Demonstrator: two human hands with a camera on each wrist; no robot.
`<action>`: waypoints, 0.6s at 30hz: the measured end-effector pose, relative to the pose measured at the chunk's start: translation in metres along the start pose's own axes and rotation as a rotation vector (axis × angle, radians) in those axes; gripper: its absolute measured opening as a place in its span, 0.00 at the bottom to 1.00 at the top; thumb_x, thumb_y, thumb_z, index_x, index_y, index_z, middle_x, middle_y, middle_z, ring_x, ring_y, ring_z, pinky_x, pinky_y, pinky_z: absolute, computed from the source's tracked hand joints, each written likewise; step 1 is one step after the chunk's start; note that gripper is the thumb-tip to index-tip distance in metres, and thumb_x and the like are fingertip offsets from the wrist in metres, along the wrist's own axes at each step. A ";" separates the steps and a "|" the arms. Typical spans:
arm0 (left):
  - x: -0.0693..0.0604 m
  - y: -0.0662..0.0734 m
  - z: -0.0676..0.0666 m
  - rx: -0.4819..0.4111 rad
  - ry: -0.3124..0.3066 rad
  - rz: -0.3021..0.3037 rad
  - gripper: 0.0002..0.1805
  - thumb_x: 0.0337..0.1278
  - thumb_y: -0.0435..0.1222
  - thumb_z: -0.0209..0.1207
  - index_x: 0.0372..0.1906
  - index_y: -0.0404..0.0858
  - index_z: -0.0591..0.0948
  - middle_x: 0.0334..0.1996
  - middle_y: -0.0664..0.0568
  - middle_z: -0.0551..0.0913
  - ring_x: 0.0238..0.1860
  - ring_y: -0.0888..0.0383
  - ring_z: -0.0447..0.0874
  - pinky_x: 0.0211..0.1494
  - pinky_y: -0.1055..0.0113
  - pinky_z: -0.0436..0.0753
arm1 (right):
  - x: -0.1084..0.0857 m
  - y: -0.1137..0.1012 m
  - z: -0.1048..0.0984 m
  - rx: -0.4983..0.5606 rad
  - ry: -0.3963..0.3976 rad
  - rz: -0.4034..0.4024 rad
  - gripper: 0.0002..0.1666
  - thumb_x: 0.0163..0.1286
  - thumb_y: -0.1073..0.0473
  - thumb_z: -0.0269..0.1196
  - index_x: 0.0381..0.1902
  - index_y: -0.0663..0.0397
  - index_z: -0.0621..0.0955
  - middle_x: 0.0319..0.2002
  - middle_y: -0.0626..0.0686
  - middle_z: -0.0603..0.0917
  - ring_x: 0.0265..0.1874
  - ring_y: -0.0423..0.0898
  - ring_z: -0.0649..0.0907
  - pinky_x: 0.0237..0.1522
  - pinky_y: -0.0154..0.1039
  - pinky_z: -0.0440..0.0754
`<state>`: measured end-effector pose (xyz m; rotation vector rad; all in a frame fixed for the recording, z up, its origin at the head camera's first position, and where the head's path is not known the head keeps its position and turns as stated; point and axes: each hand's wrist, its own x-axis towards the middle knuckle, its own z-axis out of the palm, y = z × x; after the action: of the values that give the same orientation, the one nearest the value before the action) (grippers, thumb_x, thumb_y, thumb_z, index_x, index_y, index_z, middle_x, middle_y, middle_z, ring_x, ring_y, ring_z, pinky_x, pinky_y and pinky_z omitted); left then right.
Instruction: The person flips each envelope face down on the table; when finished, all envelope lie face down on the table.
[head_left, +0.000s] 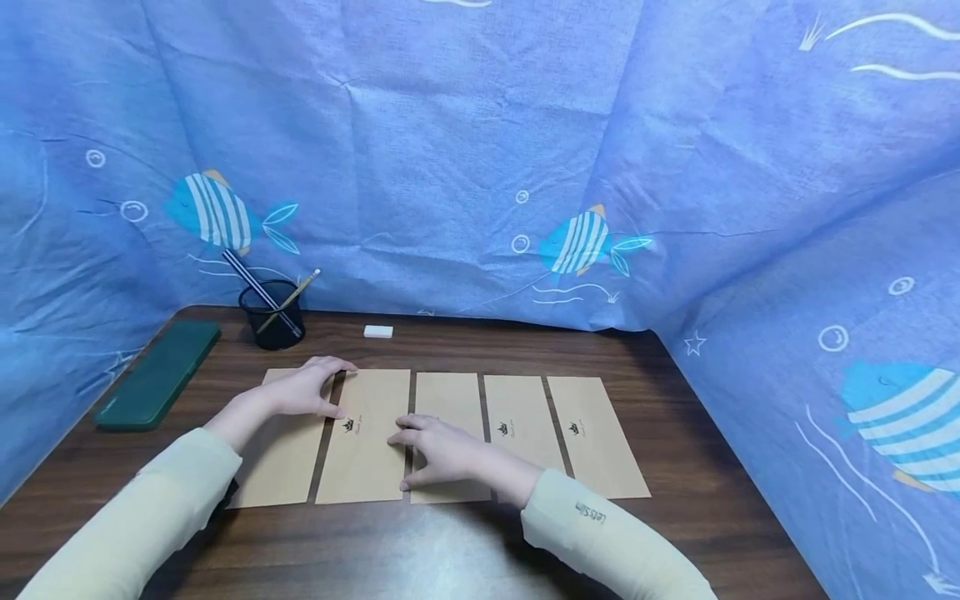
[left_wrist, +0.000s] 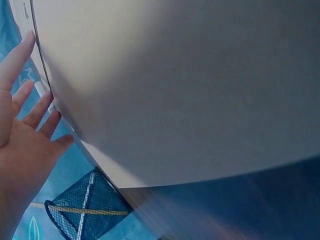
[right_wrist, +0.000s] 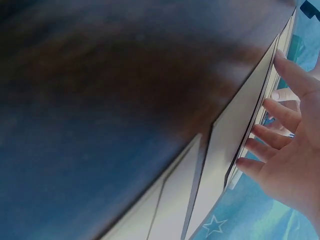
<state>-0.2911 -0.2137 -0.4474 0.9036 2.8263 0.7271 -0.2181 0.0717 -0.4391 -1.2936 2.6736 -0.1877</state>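
Several flat kraft-paper rectangles, like paper bags or envelopes, lie side by side in a row on the dark wooden table, with narrow gaps between them. Most show a small black crown print with writing. My left hand [head_left: 303,390] reaches over the leftmost rectangle [head_left: 281,458]; its spread fingertips are at the left edge of the second rectangle [head_left: 367,471]. Over the middle rectangle [head_left: 450,392] is my right hand [head_left: 446,450], its fingers and thumb spread at the second one's right edge. Neither hand grips anything. The left wrist view shows the leftmost rectangle [left_wrist: 190,100] large and shaded.
A black mesh pen holder [head_left: 279,321] with a striped stick and a pencil stands at the back left. Beside it lies a green case [head_left: 159,375]. A white eraser-like block [head_left: 378,332] sits behind the row. Blue fish-print cloth [head_left: 480,167] hangs around the table.
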 end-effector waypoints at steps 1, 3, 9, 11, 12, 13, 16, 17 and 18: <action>0.001 0.000 0.000 -0.002 -0.006 0.003 0.40 0.42 0.46 0.71 0.60 0.32 0.70 0.59 0.38 0.72 0.62 0.36 0.62 0.60 0.42 0.66 | 0.000 0.000 0.000 -0.002 0.000 0.000 0.38 0.57 0.39 0.66 0.63 0.45 0.73 0.68 0.55 0.65 0.68 0.49 0.65 0.67 0.38 0.63; 0.002 0.002 -0.001 -0.004 -0.018 0.005 0.40 0.42 0.46 0.71 0.60 0.32 0.70 0.59 0.38 0.72 0.62 0.36 0.61 0.61 0.42 0.65 | 0.000 0.000 -0.001 -0.005 -0.002 0.002 0.38 0.57 0.39 0.66 0.63 0.45 0.73 0.68 0.55 0.65 0.68 0.49 0.66 0.67 0.38 0.63; 0.005 0.005 -0.004 0.005 -0.033 0.013 0.38 0.40 0.45 0.72 0.57 0.31 0.73 0.56 0.39 0.74 0.60 0.37 0.64 0.60 0.42 0.66 | 0.001 0.002 0.000 0.026 0.002 0.019 0.38 0.55 0.39 0.68 0.62 0.44 0.74 0.69 0.54 0.65 0.68 0.49 0.66 0.67 0.38 0.63; 0.007 0.005 -0.005 0.012 -0.036 0.014 0.37 0.40 0.45 0.72 0.56 0.31 0.74 0.54 0.39 0.74 0.59 0.38 0.65 0.59 0.43 0.67 | 0.002 0.002 0.000 0.036 0.001 0.028 0.38 0.54 0.39 0.68 0.62 0.43 0.74 0.69 0.53 0.65 0.68 0.49 0.65 0.67 0.38 0.63; 0.008 0.005 -0.005 0.011 -0.040 0.008 0.36 0.40 0.45 0.72 0.56 0.32 0.74 0.54 0.39 0.74 0.59 0.38 0.66 0.59 0.44 0.67 | 0.001 0.002 0.000 0.038 0.000 0.030 0.38 0.54 0.39 0.69 0.62 0.43 0.74 0.69 0.53 0.65 0.68 0.49 0.65 0.67 0.38 0.63; 0.008 0.004 -0.004 0.014 -0.045 0.003 0.36 0.40 0.45 0.72 0.56 0.32 0.74 0.54 0.39 0.74 0.59 0.39 0.66 0.59 0.44 0.68 | 0.001 0.002 0.000 0.041 -0.001 0.031 0.38 0.54 0.39 0.69 0.62 0.42 0.74 0.69 0.53 0.65 0.68 0.49 0.65 0.67 0.38 0.64; 0.011 0.003 -0.004 0.007 -0.055 -0.010 0.36 0.41 0.45 0.72 0.56 0.33 0.75 0.55 0.39 0.73 0.59 0.38 0.66 0.60 0.44 0.68 | 0.001 0.001 -0.001 0.047 -0.005 0.035 0.38 0.54 0.39 0.68 0.62 0.42 0.74 0.69 0.53 0.65 0.68 0.49 0.66 0.66 0.38 0.64; 0.011 0.002 -0.004 0.004 -0.056 -0.010 0.35 0.41 0.46 0.72 0.56 0.33 0.75 0.55 0.39 0.73 0.60 0.38 0.66 0.60 0.43 0.68 | 0.001 0.001 -0.001 0.048 -0.006 0.034 0.38 0.54 0.39 0.68 0.62 0.42 0.74 0.69 0.53 0.65 0.68 0.49 0.66 0.67 0.38 0.64; 0.012 0.001 -0.004 -0.001 -0.056 -0.015 0.35 0.41 0.45 0.72 0.56 0.33 0.75 0.55 0.39 0.72 0.60 0.38 0.65 0.60 0.43 0.67 | 0.001 0.001 -0.001 0.047 -0.005 0.034 0.38 0.54 0.38 0.68 0.62 0.42 0.74 0.69 0.53 0.65 0.67 0.49 0.66 0.67 0.39 0.64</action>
<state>-0.3013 -0.2075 -0.4428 0.8875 2.7806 0.6898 -0.2195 0.0714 -0.4381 -1.2325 2.6683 -0.2410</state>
